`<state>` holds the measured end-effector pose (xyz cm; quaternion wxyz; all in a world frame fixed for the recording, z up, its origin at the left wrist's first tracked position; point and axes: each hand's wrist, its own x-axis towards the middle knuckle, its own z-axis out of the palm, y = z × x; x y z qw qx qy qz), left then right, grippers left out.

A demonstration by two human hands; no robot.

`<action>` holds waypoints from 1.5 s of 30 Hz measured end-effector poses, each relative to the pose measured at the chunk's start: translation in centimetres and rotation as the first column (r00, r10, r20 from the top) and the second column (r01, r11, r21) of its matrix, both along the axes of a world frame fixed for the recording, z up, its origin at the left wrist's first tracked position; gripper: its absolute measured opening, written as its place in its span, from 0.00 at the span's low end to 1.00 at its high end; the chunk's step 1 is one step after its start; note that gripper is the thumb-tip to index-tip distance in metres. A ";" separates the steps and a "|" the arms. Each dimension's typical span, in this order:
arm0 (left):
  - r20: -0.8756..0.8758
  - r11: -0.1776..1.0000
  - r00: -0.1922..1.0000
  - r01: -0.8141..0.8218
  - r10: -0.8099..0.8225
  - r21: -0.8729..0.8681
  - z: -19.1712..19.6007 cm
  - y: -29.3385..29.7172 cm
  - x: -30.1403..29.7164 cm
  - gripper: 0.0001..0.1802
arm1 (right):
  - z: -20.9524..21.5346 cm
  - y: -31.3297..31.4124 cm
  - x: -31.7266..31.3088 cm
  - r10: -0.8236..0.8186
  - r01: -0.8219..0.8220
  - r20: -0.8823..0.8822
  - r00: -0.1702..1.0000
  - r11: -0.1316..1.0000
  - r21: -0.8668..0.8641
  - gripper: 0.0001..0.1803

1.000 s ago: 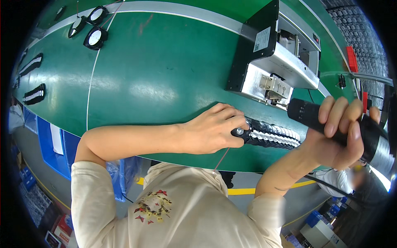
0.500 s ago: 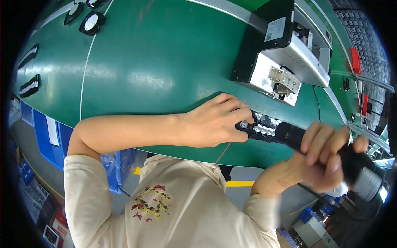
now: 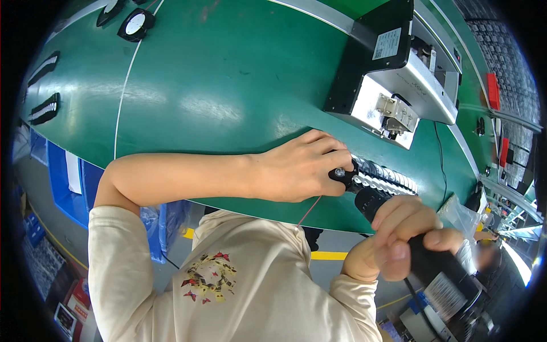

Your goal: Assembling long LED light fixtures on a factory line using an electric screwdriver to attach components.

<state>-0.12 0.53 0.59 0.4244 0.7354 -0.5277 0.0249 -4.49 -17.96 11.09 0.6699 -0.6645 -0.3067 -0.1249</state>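
On the green table my left hand [image 3: 307, 168] is closed on the near end of a long black part [image 3: 393, 178] with a row of silvery segments along it. A screw or bolt head shows at that end beside my fingers. My right hand [image 3: 407, 231] is wrapped round a black corded electric screwdriver [image 3: 447, 279], tilted with its nose toward the silvery segments. Whether the tip touches the part I cannot tell, since the screwdriver's nose hides it. A thin red wire [image 3: 309, 211] hangs from under my left hand over the table's front edge.
A black-and-silver boxy machine [image 3: 393, 85] stands beyond my right hand, a dark cable beside it. Far left on the table lie a round black piece with a white disc [image 3: 135, 25] and black strips with pale rows [image 3: 44, 109]. Blue bins [image 3: 65, 185] sit below the left edge.
My right hand has moved left and down with the screwdriver, which now tilts more steeply; more of the silvery row shows. My left hand keeps its hold. The whole view has shifted slightly.
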 end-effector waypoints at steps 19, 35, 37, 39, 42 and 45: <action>-0.289 0.993 0.950 0.121 -0.119 -0.012 3.9 2.6 1.9 0.16 | 3.0 -2.1 -0.4 -0.119 -0.018 0.255 0.960 0.879 0.476 0.44; 0.087 0.501 0.522 -0.846 0.849 0.183 1.2 11.2 25.9 0.19 | 1.0 -3.6 -0.7 -0.307 0.224 0.204 0.930 0.910 0.349 0.40; 0.138 0.526 0.543 -0.838 0.828 0.142 2.4 10.7 25.2 0.18 | 0.8 -4.0 -1.1 -0.366 0.286 0.230 0.902 0.904 0.318 0.38; 0.053 0.583 0.580 -0.808 0.813 -0.090 4.9 10.2 22.5 0.15 | 0.9 -4.4 -1.8 -0.413 0.333 0.195 0.890 0.879 0.342 0.38; 0.021 0.675 0.677 -0.730 0.736 -0.104 7.9 10.1 15.1 0.12 | 0.8 -5.1 -2.4 -0.439 0.367 0.146 0.886 0.860 0.354 0.38; -0.041 0.733 0.732 -0.677 0.680 0.066 4.3 10.1 9.6 0.12 | 0.6 -5.5 -1.7 -0.336 0.274 0.158 0.929 0.908 0.318 0.39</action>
